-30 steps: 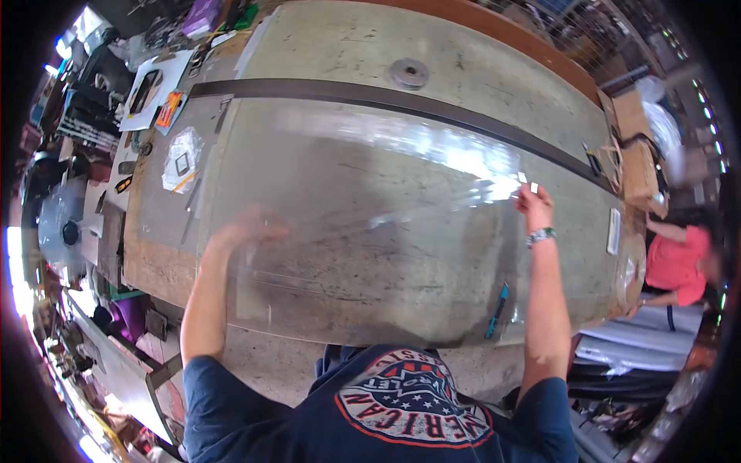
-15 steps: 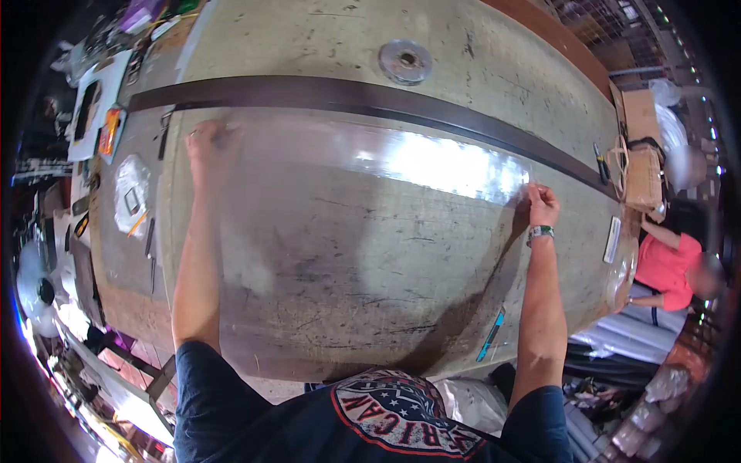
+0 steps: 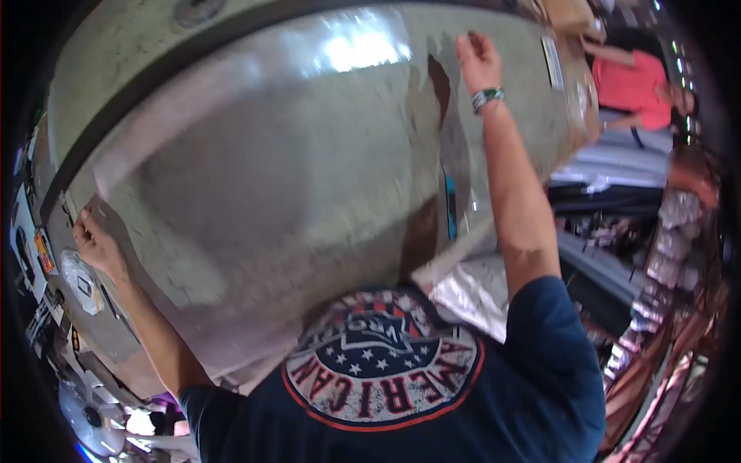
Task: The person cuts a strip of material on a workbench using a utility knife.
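Observation:
A clear, shiny strip of plastic film [image 3: 355,48] lies along a long dark bar [image 3: 150,79] on the worktable, glaring brightly toward its right end. My left hand [image 3: 98,245] is just below the film's left end, fingers loosely bent and seemingly apart from it. To the right of the glare, my right hand [image 3: 480,65] is raised over the table with its fingers curled but parted. Nothing shows in either hand, though motion blurs the fingertips. A blue-handled cutter [image 3: 451,204] rests on the table below my right hand.
A round metal disc [image 3: 199,9] sits beyond the bar. At the left edge are an orange packet [image 3: 44,252] and a clear plastic bag [image 3: 79,282]. A person in a red shirt [image 3: 631,89] stands at the right, near long grey rolls [image 3: 617,158].
My hands have come away from the film's ends, the left dropping below its corner and the right moving outward. The view has turned, tilting the bar and film.

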### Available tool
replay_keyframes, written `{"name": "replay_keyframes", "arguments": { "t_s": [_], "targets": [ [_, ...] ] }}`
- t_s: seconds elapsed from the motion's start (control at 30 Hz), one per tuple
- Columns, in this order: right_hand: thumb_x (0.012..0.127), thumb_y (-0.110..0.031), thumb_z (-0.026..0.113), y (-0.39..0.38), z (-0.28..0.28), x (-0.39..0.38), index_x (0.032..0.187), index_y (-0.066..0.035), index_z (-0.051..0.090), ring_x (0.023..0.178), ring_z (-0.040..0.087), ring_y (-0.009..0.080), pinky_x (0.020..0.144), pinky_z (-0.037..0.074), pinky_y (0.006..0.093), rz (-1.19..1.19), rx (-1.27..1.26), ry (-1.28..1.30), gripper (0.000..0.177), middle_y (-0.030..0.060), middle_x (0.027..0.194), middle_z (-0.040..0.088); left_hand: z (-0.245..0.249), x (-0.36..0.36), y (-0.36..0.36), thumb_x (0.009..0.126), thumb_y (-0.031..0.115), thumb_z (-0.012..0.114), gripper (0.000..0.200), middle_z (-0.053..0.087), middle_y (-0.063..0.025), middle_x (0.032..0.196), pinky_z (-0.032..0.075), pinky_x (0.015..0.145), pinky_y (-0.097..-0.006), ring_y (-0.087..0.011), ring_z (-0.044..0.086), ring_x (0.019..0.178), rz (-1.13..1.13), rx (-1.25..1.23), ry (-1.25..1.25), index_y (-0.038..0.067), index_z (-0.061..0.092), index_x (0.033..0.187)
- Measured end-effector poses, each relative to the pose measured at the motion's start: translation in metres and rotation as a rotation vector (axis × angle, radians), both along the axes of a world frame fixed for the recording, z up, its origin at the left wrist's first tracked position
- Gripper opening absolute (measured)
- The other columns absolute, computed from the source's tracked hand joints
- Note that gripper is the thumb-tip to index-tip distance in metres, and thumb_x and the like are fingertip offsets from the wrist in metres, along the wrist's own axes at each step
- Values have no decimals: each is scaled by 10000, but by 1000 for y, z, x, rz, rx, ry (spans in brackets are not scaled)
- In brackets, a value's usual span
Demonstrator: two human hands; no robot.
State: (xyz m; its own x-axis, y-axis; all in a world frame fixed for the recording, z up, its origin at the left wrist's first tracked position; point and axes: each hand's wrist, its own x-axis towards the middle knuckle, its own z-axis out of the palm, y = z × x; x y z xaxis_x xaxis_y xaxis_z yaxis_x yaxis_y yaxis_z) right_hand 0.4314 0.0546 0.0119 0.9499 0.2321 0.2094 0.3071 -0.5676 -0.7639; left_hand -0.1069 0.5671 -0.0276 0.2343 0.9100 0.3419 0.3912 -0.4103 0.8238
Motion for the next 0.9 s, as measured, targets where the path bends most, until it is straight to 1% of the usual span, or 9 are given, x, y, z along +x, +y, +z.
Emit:
{"name": "replay_keyframes", "arguments": {
  "t_s": [0.13,0.2,0.27,0.3,0.33,0.43,0.53,0.7,0.9],
  "targets": [
    [984,-291,727,-109,52,-85,1143,15,682,832,644,105,755,540,277,99,-57,10,348,79,938,722,4,-44,-93,1032,211,671,247,602,4,762,465,694,-277,-104,528,746,-133,-104,275,22,708,877],
    [991,-258,710,-157,54,-152,1021,3,685,763,638,111,697,528,292,86,-165,132,265,74,835,713,28,-9,-208,1017,162,676,210,630,7,774,485,666,-292,-112,557,732,-257,-115,292,37,721,854],
    [951,-303,743,-184,46,-219,890,-16,666,668,630,174,652,523,347,142,-322,169,304,128,726,675,23,16,-299,950,245,737,197,705,-84,990,522,879,-402,-248,651,979,-575,-241,424,64,738,1028],
    [941,-320,756,-189,45,-245,908,-15,658,681,642,213,659,529,369,141,-376,258,322,137,747,675,35,37,-347,911,302,768,332,718,-148,1131,504,991,-461,-339,656,1123,-760,-346,539,78,722,1152],
    [932,-338,769,-191,41,-266,927,-15,651,695,653,251,666,534,391,140,-432,351,344,145,769,675,36,64,-393,837,144,823,281,708,-130,1064,565,811,-376,-290,688,930,-870,-74,361,47,725,1082],
    [904,-364,787,-198,7,-297,1075,-23,613,814,664,382,711,543,472,251,-450,172,419,184,946,666,51,125,-483,833,298,827,495,616,-124,1296,454,1004,-449,-319,555,1206,-897,-30,369,110,695,1271],
    [927,-380,743,-201,-1,-294,1139,-23,591,901,668,434,748,551,506,263,-399,137,442,213,1037,654,33,144,-519,827,350,824,525,593,-107,1306,404,1035,-473,-327,500,1251,-784,130,513,131,695,1286],
    [940,-335,715,-213,-7,-285,1107,-15,579,904,683,449,749,559,531,315,-384,212,385,222,1013,659,32,143,-530,820,216,831,274,611,-83,1243,408,994,-475,-326,509,1179,-715,194,469,146,773,1078],
    [921,-261,695,-215,-3,-271,1032,12,579,847,698,462,735,569,544,401,-438,167,316,256,997,667,30,148,-546,823,154,812,139,661,-73,1161,437,959,-465,-332,553,1114,-605,91,449,132,762,951]
  ]
}}
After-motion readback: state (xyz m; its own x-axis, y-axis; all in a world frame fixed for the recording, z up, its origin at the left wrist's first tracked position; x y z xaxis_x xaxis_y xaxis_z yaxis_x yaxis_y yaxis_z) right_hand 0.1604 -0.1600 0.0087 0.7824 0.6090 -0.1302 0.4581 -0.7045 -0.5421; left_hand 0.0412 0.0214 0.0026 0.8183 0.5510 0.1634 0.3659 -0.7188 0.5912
